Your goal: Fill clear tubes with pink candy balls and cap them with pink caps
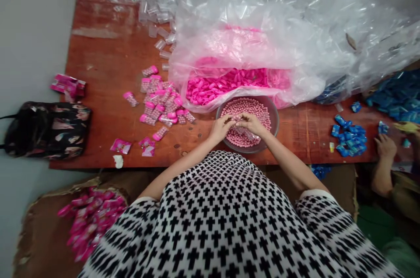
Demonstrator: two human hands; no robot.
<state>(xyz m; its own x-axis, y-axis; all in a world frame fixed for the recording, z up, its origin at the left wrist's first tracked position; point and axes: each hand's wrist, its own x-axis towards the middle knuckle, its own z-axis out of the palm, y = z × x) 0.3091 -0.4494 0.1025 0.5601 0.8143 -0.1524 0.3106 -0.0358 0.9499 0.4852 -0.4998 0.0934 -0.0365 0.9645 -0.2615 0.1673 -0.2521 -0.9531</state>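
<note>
A grey bowl [274, 131] full of small pink balls [244, 107] stands at the table's front edge. Over it, my left hand [222, 128] and my right hand [251, 124] meet with bent fingers. Between the fingertips is a small clear plastic container [236, 119], partly hidden by the fingers. More clear plastic [252, 135] lies on the balls below my right hand. Left of the bowl is a pile of filled containers with pink caps [164, 99]. Just behind the bowl, loose pink caps [226, 83] fill an opened plastic bag [210, 43].
Clear containers [160, 43] lie behind the filled pile. A floral black bag [62, 129] and pink packets [120, 146] are at the left. Pink packages [93, 221] fill a box below. To the right are blue packets [351, 138] and another person's hand [385, 146].
</note>
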